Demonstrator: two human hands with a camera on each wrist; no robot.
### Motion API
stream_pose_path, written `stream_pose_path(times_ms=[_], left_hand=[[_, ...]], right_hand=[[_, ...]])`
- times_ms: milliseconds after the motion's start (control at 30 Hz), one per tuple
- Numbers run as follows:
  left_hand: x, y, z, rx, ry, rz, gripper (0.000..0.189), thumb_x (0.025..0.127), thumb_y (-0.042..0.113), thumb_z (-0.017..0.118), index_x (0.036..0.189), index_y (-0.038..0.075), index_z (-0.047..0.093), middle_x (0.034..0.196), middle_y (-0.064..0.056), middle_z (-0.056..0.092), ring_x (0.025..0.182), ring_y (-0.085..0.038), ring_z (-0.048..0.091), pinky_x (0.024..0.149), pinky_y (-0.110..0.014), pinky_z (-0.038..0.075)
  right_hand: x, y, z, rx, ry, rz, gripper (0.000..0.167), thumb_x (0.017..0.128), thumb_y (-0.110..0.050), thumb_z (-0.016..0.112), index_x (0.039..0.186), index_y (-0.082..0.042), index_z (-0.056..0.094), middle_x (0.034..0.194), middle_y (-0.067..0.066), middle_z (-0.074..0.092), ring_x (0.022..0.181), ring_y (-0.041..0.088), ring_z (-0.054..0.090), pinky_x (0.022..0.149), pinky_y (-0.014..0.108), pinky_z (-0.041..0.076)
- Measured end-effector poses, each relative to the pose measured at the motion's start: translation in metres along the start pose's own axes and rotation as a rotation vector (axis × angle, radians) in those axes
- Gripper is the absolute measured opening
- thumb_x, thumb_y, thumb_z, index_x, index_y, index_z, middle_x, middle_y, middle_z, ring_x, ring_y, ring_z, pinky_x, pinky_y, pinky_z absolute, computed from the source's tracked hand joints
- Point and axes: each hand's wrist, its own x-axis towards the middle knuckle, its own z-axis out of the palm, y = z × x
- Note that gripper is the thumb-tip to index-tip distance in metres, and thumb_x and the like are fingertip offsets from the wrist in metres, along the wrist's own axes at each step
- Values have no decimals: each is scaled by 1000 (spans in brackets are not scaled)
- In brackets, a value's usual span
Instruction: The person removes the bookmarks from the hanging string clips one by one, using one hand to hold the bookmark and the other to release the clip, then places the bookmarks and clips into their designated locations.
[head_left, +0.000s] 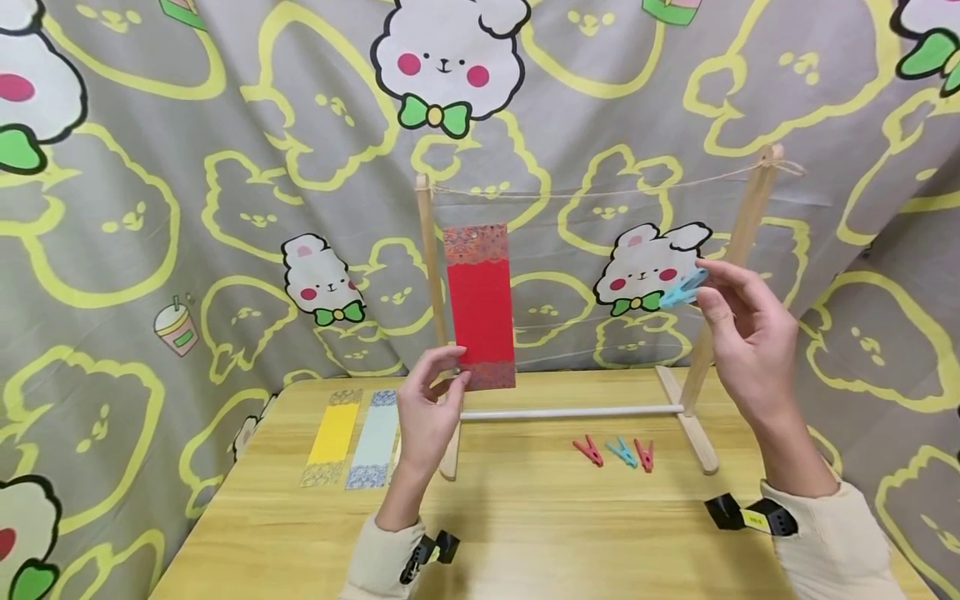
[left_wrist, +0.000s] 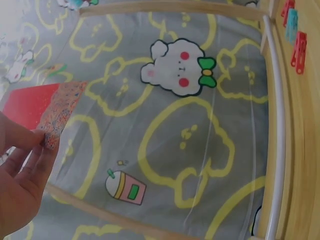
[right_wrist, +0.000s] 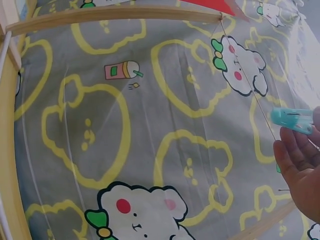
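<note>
My left hand [head_left: 432,410] pinches the lower left corner of a red paper card [head_left: 482,312] with patterned ends, held upright near the left post of a wooden frame. In the left wrist view the thumb and fingertips grip the card's patterned end [left_wrist: 62,110]. Over on the right, my right hand [head_left: 753,342] pinches a light blue clothespin [head_left: 684,288] between thumb and fingers, in front of the right post [head_left: 738,225]. A thin string [head_left: 600,193] runs between the post tops, above both hands. The right wrist view shows the clothespin [right_wrist: 292,119] pointing toward the string.
Two red clothespins [head_left: 588,451] and one blue clothespin [head_left: 622,452] lie on the wooden table [head_left: 525,533]. A yellow card [head_left: 335,433] and a pale blue card [head_left: 375,437] lie at left. A white bar [head_left: 570,412] joins the frame's feet. Behind hangs a patterned curtain [head_left: 225,208].
</note>
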Motion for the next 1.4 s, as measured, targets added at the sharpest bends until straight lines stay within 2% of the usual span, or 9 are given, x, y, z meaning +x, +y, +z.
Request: stream_pose_path(times_ms=[133, 267, 500, 667, 1067, 1400], left_hand=[[-1, -2, -10, 7, 14, 12, 35, 87, -17, 71, 117, 0, 69, 108, -15, 72, 96, -21, 71, 79, -33, 63], [-2, -2, -19, 19, 31, 8, 35, 87, -16, 71, 117, 1, 70, 106, -16, 72, 95, -21, 71, 80, -30, 62], [-4, 1, -28, 21, 23, 2, 33, 88, -15, 70, 118, 0, 70, 108, -18, 71, 95, -24, 70, 81, -29, 61], [-4, 1, -35, 24, 22, 8, 34, 87, -18, 70, 117, -2, 69, 108, -20, 71, 95, -20, 69, 80, -25, 61], [-11, 1, -51, 34, 57, -3, 36, 85, -22, 69, 116, -5, 68, 107, -22, 70, 96, -18, 70, 82, -27, 60], [-15, -9, -60, 27, 86, -13, 34, 84, -23, 69, 115, -9, 67, 107, -24, 68, 96, -15, 71, 83, -27, 60]], right_hand=[[-5, 2, 0, 51, 9, 3, 31, 98, 8, 61, 127, 16, 61, 104, 9, 65, 91, 14, 65, 87, 17, 52], [-10, 4, 0, 121, 27, 2, 31, 96, 12, 61, 126, 19, 60, 103, 11, 65, 90, 17, 64, 86, 18, 52], [-19, 4, -1, 139, 58, 21, 31, 94, 18, 59, 125, 20, 61, 102, 10, 66, 89, 15, 63, 84, 17, 53], [-27, 4, 0, 224, 91, 35, 31, 93, 17, 61, 124, 21, 60, 102, 12, 66, 90, 16, 63, 85, 18, 53], [-38, 6, 6, 264, 95, 51, 30, 93, 18, 61, 123, 22, 61, 102, 13, 67, 90, 18, 64, 86, 20, 53], [-51, 6, 8, 312, 112, 75, 32, 93, 13, 65, 123, 23, 59, 104, 14, 67, 93, 17, 65, 88, 19, 53]])
